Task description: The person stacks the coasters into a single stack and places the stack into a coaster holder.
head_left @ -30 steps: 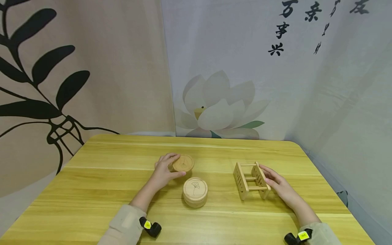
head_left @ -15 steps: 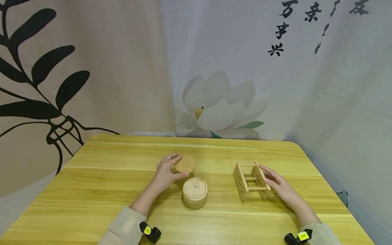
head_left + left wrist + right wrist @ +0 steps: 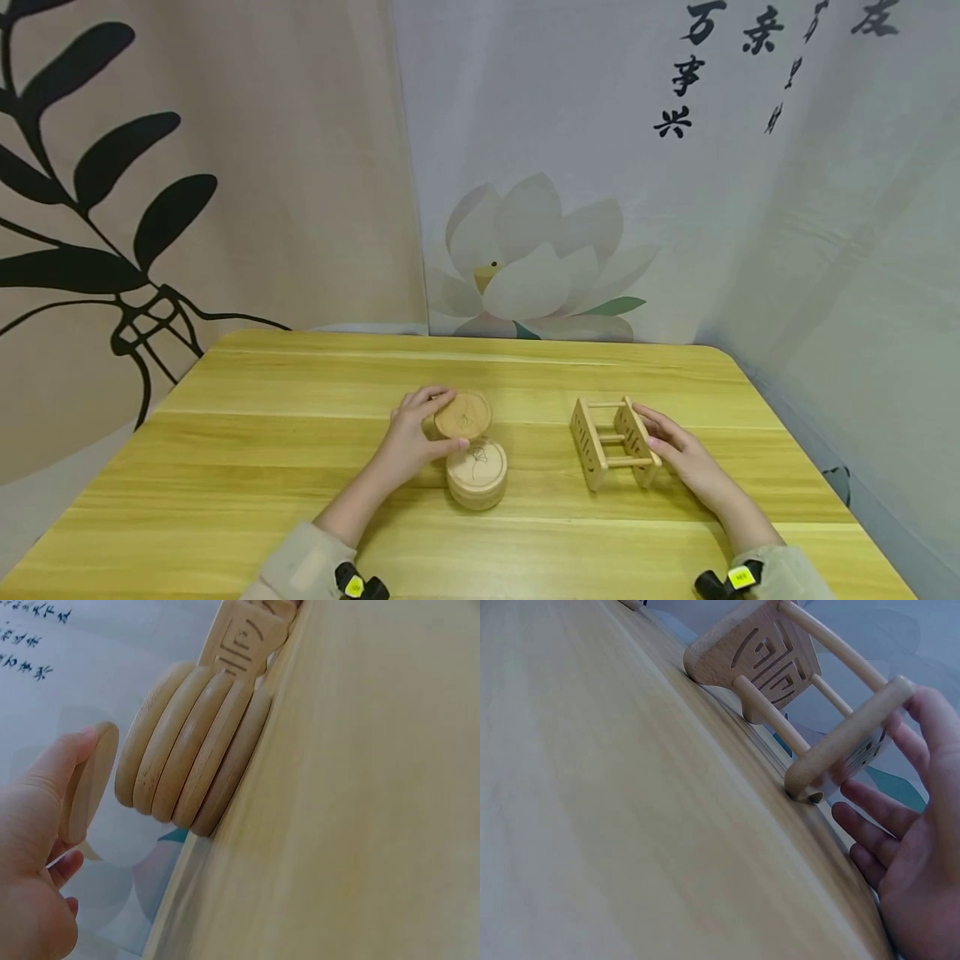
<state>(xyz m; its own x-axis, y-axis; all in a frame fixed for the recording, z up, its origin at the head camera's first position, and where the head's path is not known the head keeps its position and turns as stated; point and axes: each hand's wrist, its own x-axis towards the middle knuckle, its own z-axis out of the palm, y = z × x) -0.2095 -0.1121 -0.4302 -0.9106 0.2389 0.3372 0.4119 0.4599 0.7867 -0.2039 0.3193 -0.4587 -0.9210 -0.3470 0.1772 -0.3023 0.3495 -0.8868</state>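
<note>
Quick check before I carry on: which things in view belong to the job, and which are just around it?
Part of the job:
wooden disc, held in the left grip
stack of wooden discs
wooden rack, touched by the right grip

Just around it:
table
printed backdrop
wrist cameras

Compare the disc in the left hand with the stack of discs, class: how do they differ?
The disc is a single piece; the stack shows five layers. The left hand holds the disc above the table; the stack rests on the table. In the head view, the disc's face looks darker, the stack's top paler. Both look wooden and round, with line drawings on top.
</note>
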